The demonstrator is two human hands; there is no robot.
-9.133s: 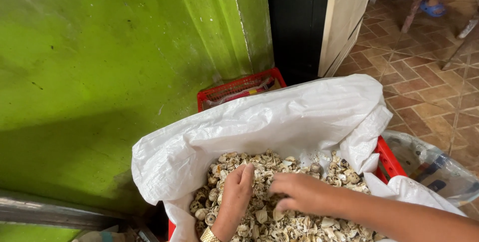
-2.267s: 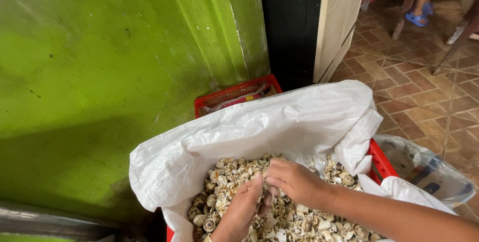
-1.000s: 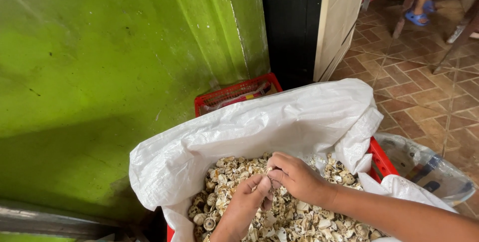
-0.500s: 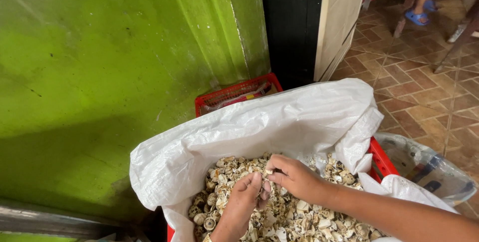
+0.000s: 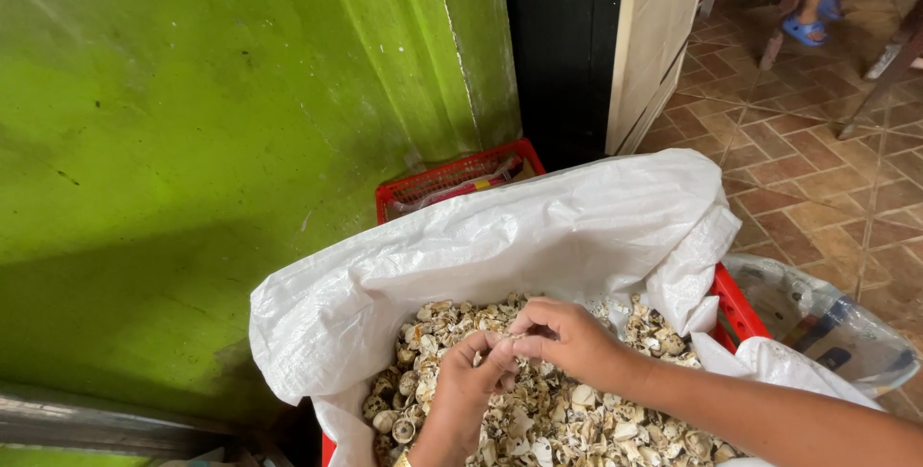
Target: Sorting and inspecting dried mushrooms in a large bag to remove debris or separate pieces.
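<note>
We had both hands over the pile of pale shells (image 5: 577, 419) in the white sack (image 5: 500, 246), at six o'clock. Our left hand (image 5: 471, 385) and right hand (image 5: 567, 337) met fingertip to fingertip, pinching what seemed one small shell; we judged this sorting. Working on called for small finger moves. The sack's folded rim stood close at twelve o'clock, red crate (image 5: 735, 308) at three; open room lay only above.

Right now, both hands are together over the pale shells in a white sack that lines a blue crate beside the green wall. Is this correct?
Not quite: the crate is red, not blue, as the head view shows. The rest holds: the left hand and right hand meet over the pale shells in the white sack beside the green wall.
</note>
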